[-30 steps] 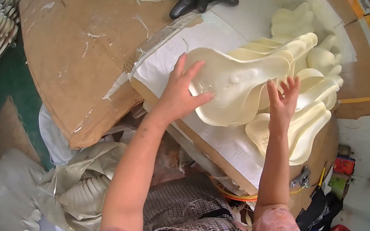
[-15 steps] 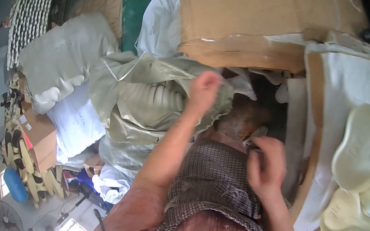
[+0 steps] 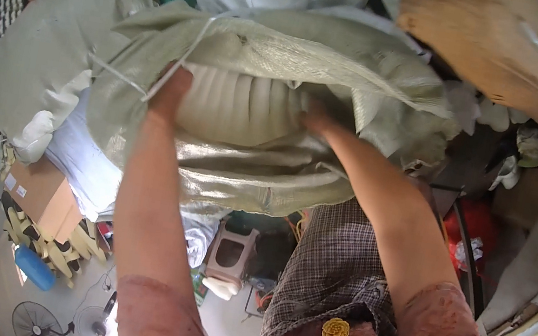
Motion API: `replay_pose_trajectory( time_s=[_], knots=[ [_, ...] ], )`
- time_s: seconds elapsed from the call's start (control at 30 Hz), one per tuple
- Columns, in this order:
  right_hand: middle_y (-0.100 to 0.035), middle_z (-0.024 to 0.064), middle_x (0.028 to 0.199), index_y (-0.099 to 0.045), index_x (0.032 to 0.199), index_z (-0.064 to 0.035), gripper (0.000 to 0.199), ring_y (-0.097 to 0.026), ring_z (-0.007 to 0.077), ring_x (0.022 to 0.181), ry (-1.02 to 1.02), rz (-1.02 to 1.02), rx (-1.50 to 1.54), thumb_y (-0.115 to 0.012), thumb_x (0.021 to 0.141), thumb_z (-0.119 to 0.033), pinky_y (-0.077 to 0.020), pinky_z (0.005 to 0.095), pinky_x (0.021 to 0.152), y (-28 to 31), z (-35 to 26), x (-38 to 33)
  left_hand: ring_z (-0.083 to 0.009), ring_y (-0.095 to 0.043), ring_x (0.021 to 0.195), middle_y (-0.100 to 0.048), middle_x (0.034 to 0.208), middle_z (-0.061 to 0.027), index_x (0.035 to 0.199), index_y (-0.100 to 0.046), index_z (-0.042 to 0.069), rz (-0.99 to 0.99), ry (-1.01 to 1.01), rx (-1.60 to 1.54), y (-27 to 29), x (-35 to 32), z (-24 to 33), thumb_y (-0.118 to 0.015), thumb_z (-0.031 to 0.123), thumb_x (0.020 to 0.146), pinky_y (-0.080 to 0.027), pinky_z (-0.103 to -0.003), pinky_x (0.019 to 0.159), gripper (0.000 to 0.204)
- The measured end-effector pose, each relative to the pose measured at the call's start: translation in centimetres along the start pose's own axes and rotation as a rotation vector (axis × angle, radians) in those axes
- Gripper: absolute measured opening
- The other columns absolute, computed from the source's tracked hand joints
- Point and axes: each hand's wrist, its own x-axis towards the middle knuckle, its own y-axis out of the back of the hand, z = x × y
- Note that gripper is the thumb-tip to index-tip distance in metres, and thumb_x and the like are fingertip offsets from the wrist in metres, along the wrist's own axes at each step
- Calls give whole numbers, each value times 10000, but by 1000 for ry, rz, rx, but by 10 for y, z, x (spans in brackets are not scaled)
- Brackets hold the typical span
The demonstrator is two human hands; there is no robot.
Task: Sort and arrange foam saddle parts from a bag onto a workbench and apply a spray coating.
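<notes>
A large pale green woven sack (image 3: 288,54) lies with its mouth wide apart in front of me. Inside it a row of cream, curved foam-like pieces (image 3: 240,108) stands packed side by side, like ribs. At the row's left end is my left hand (image 3: 173,89), its thumb side against the outermost piece. My right hand (image 3: 315,117) grips the right end from inside the sack, partly in shadow. Most fingertips of both hands are hidden by the pieces and the sack's folds. A white strap (image 3: 188,55) crosses the sack's edge beside my left wrist.
Another filled sack (image 3: 57,33) lies to the left, above a cardboard box (image 3: 46,191). A big carton (image 3: 502,50) stands at the far right. Below the sack are a plastic stool (image 3: 231,251) and, lower left, a fan (image 3: 37,323). Something red (image 3: 475,234) lies at right.
I have turned toward the sack, which now fills the middle of the view. Both hands have moved from in front of me into its mouth, onto the ends of the row.
</notes>
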Motion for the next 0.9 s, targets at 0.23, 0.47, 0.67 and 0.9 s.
replay_pose_trajectory(
  time_s=[0.23,0.47,0.67,0.9],
  knots=[
    [-352,142,1417,-413,1342,-96,849,-331,313,1298,354,164,269,-663,684,-571,-274,397,1079,-29,-48,27,-372,-587,1000,-616,1073,-197,1072,-633,39,-137,-33,134,-127,35,-214,-529,147,742,-453,-422,905,362],
    [-353,131,1419,-412,1345,-114,863,-327,311,1299,357,-12,159,-662,671,-592,-273,396,1080,-15,-34,30,-368,-580,1012,-608,1085,-198,1084,-623,35,-108,-38,66,-158,31,-113,-537,155,743,-449,-422,910,372],
    [-354,123,1420,-410,1347,-130,875,-324,309,1300,388,-110,95,-661,660,-610,-272,395,1080,52,-63,82,-364,-574,1023,-601,1096,-199,1094,-614,32,-32,-30,56,-151,70,-103,-544,162,744,-446,-423,914,381],
    [-355,112,1421,-409,1351,-148,889,-321,307,1301,402,-287,0,-660,648,-632,-272,394,1081,38,-76,2,-360,-567,1035,-593,1109,-200,1106,-604,28,3,-6,8,-174,-1,-90,-552,170,744,-443,-424,919,393]
  ],
)
